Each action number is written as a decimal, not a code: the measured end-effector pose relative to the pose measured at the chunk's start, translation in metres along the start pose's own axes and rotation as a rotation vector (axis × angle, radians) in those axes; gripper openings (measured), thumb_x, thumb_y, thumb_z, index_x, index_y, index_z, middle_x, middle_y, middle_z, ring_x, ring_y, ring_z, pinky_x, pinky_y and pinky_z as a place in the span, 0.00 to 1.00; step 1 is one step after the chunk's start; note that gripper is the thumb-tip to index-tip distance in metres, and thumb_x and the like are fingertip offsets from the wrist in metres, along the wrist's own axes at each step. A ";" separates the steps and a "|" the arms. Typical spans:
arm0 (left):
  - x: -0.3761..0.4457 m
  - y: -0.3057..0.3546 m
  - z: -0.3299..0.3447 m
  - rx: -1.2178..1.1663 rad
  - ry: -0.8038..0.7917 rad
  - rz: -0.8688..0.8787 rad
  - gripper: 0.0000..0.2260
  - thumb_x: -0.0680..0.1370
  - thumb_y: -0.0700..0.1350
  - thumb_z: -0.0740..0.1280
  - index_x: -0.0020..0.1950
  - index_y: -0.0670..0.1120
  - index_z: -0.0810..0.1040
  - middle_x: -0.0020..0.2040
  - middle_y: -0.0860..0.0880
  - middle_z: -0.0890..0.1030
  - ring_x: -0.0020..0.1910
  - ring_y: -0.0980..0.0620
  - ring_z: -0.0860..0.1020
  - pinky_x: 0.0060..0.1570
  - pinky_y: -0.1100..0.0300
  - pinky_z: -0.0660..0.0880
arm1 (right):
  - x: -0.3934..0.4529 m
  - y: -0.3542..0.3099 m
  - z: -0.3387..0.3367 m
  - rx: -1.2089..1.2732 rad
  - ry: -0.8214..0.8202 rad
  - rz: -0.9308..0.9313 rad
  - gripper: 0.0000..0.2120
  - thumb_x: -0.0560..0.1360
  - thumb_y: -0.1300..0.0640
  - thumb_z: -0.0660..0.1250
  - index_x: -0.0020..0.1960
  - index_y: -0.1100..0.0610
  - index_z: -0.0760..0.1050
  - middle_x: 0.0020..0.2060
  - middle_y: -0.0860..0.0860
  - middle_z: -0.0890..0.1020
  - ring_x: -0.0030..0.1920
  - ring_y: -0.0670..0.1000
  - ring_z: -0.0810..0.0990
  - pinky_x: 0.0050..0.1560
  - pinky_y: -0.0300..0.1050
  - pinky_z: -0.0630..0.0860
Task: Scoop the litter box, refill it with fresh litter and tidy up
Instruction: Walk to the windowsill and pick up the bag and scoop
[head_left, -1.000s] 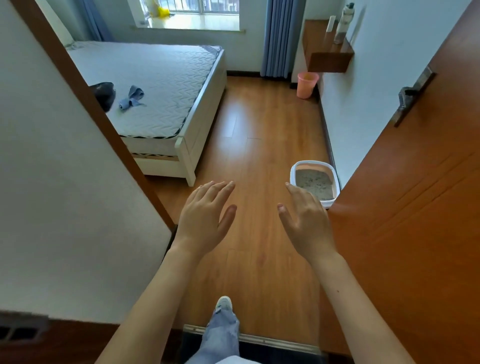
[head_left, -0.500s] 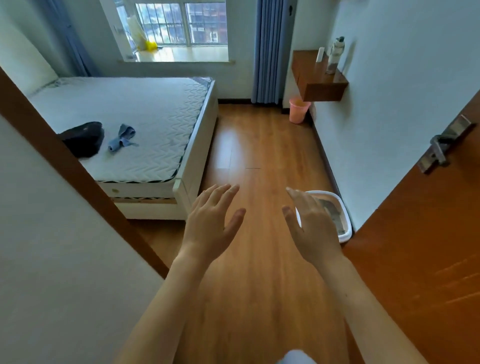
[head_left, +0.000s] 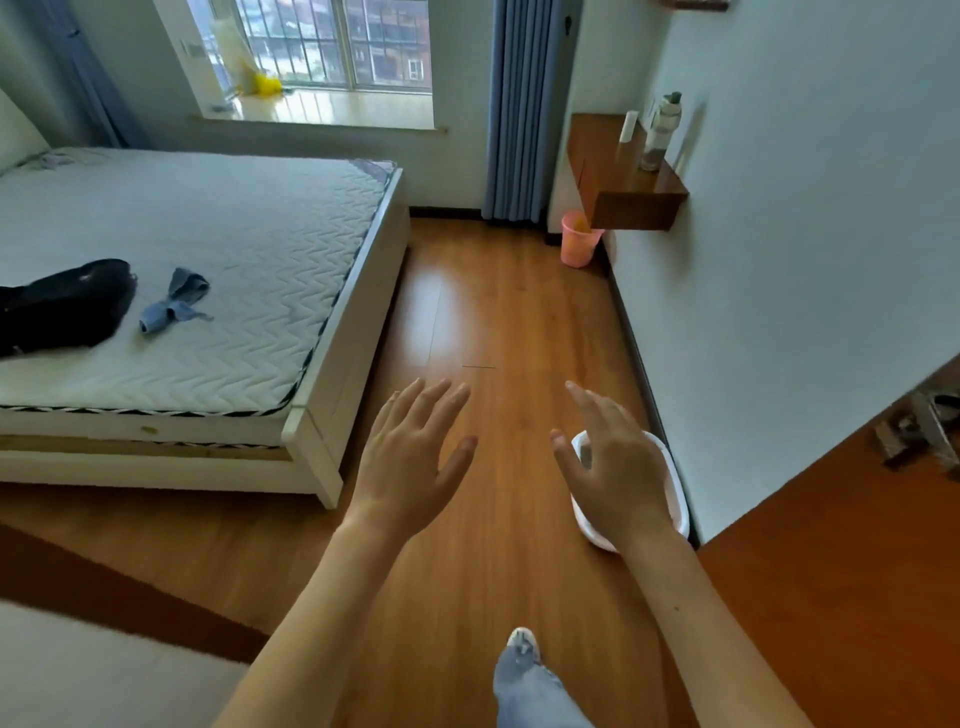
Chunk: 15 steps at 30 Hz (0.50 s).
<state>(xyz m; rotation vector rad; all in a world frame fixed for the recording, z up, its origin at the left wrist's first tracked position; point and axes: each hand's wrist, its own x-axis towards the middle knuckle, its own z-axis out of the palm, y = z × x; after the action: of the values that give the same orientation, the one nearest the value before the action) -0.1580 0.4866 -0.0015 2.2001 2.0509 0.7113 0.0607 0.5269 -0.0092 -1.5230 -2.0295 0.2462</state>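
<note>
Fingers (head_left: 597, 410) spread above seemingly floor-level litter box (head_left: 670, 467).

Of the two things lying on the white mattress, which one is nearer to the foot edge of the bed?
The small grey-blue crumpled cloth. It lies to the right of the large black bag, which reaches the picture's left border.

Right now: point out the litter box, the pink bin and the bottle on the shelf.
litter box (head_left: 675, 486): head view, on its white right rim, beside the right hand.
pink bin (head_left: 577, 244): head view, on its front wall.
bottle (head_left: 658, 137): head view, on its clear body.
</note>
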 end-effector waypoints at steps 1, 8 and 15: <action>0.022 0.002 0.005 0.009 -0.002 0.000 0.27 0.79 0.62 0.48 0.75 0.54 0.62 0.74 0.52 0.66 0.76 0.50 0.57 0.73 0.46 0.59 | 0.021 0.008 0.000 0.004 0.001 -0.004 0.25 0.78 0.42 0.59 0.73 0.49 0.66 0.68 0.50 0.74 0.67 0.54 0.73 0.59 0.58 0.76; 0.159 0.009 0.021 0.053 0.015 -0.007 0.24 0.79 0.59 0.51 0.73 0.52 0.67 0.70 0.52 0.71 0.72 0.49 0.65 0.70 0.48 0.64 | 0.161 0.061 0.015 0.066 -0.029 -0.055 0.27 0.77 0.41 0.53 0.72 0.51 0.66 0.67 0.51 0.75 0.67 0.55 0.72 0.62 0.59 0.73; 0.251 -0.021 0.057 0.086 0.002 -0.002 0.20 0.79 0.55 0.55 0.65 0.46 0.75 0.57 0.51 0.79 0.58 0.50 0.74 0.57 0.53 0.73 | 0.259 0.090 0.067 0.091 -0.104 -0.040 0.24 0.77 0.44 0.58 0.70 0.52 0.69 0.64 0.50 0.77 0.65 0.52 0.73 0.62 0.56 0.74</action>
<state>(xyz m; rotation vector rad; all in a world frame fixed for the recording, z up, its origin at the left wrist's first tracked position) -0.1540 0.7446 0.0144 2.2414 2.1230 0.6366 0.0513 0.8085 -0.0183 -1.4395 -2.0963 0.4041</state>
